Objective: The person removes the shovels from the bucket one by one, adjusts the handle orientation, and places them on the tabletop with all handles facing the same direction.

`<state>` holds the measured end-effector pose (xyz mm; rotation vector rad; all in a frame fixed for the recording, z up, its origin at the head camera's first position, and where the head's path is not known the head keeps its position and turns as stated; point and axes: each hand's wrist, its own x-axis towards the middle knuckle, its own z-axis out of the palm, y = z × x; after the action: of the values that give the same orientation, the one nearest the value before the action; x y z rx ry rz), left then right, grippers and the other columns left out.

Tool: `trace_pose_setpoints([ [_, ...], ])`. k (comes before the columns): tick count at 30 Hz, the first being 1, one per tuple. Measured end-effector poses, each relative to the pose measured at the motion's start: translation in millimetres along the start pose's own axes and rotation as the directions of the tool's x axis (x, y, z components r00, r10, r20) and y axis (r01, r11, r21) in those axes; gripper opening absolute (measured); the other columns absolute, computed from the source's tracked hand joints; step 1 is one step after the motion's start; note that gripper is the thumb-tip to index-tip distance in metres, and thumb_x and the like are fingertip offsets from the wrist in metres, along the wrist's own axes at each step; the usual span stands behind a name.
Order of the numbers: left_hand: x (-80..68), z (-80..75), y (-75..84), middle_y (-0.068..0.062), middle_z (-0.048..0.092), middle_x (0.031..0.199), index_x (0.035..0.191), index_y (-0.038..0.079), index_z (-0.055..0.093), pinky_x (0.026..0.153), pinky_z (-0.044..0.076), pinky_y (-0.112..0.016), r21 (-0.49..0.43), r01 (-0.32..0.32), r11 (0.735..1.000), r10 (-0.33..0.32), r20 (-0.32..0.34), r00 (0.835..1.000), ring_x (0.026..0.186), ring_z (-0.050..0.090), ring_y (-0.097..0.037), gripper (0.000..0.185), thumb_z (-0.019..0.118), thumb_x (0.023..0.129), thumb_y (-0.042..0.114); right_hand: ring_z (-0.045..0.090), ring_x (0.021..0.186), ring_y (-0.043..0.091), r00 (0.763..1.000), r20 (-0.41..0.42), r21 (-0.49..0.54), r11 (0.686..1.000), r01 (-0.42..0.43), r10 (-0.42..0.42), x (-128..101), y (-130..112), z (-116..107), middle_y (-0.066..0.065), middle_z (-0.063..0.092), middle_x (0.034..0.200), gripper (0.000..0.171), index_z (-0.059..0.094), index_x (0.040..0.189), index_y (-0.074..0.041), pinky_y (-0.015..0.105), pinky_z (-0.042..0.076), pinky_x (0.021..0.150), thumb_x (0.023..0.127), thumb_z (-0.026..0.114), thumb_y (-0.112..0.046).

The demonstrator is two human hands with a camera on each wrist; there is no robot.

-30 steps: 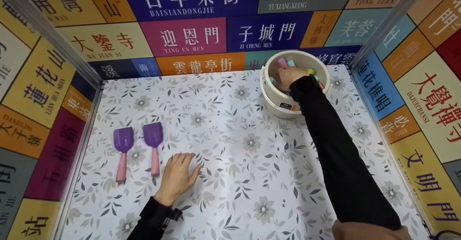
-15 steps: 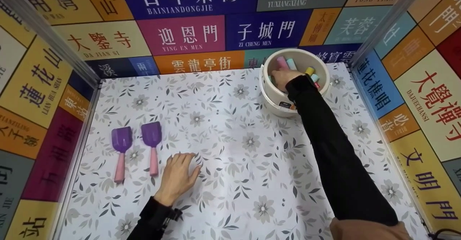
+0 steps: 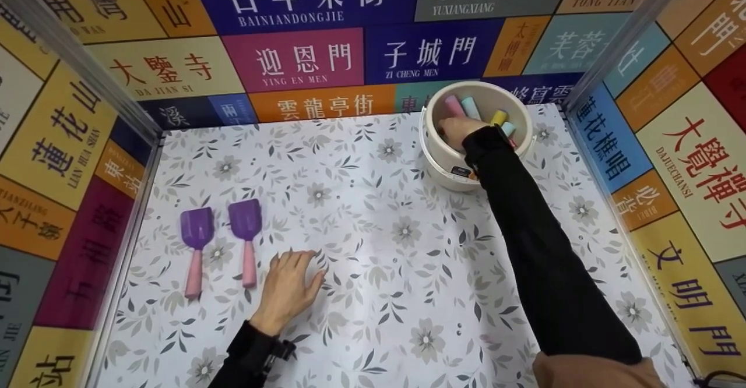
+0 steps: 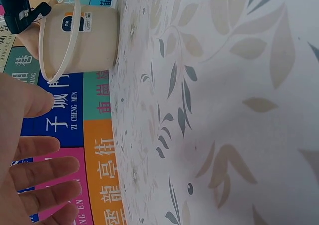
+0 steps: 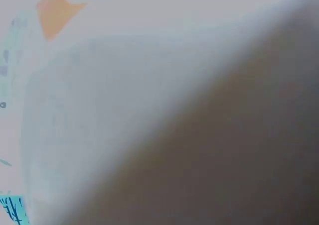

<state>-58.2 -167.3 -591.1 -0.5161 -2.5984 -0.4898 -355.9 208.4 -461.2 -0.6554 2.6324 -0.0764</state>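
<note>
A cream bucket (image 3: 440, 154) with a white handle stands at the back right of the cloth. My right hand (image 3: 457, 129) reaches down inside it near the left wall; the fingertips are hidden, so whether they hold anything does not show. Around that hand, several pastel rod-shaped pieces stick up, among them a pink one (image 3: 453, 106), a light blue one (image 3: 471, 108) and a yellow one (image 3: 499, 117). My left hand (image 3: 288, 286) rests on the cloth with fingers spread and holds nothing. Blurred pale surfaces fill the right wrist view.
Two purple-bladed shovels with pink handles, the left shovel (image 3: 198, 228) and the right shovel (image 3: 245, 219), lie beside the left hand. A floral cloth (image 3: 373, 295) covers the tabletop. Printed panels (image 3: 309, 56) wall off the back and both sides.
My right hand has shifted slightly left and lower inside the bucket, and the pink and light blue pieces show more. My left hand and the shovels stay in place.
</note>
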Motion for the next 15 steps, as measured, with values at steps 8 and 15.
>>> trace_pose_setpoints([
  [8,-0.7,0.3,-0.5,-0.012,0.075,0.103,0.114,0.004,0.071,0.081,0.055,-0.05,0.003,-0.007,1.0,0.007,-0.003,1.0,0.093,0.067,-0.033,0.035,0.08,0.086,0.024,0.068,0.103,0.044,1.0,-0.023,0.027,1.0,0.015,-0.014,-9.1,-4.4,-1.2,0.031,0.072,0.112,0.027,0.065,0.117,0.007,0.051,0.055,0.099,0.093,0.053,0.0],
  [15,-1.2,0.5,-1.2,-0.012,0.075,0.101,0.112,0.003,0.071,0.079,0.054,-0.048,0.013,-0.001,1.0,0.0,0.01,1.0,0.092,0.067,-0.032,0.034,0.08,0.085,0.021,0.064,0.119,0.055,1.0,-0.026,0.012,1.0,-0.012,0.012,-12.8,-4.3,-0.7,0.039,0.068,0.121,0.033,0.06,0.131,0.004,0.062,0.054,0.101,0.101,0.051,-0.006],
])
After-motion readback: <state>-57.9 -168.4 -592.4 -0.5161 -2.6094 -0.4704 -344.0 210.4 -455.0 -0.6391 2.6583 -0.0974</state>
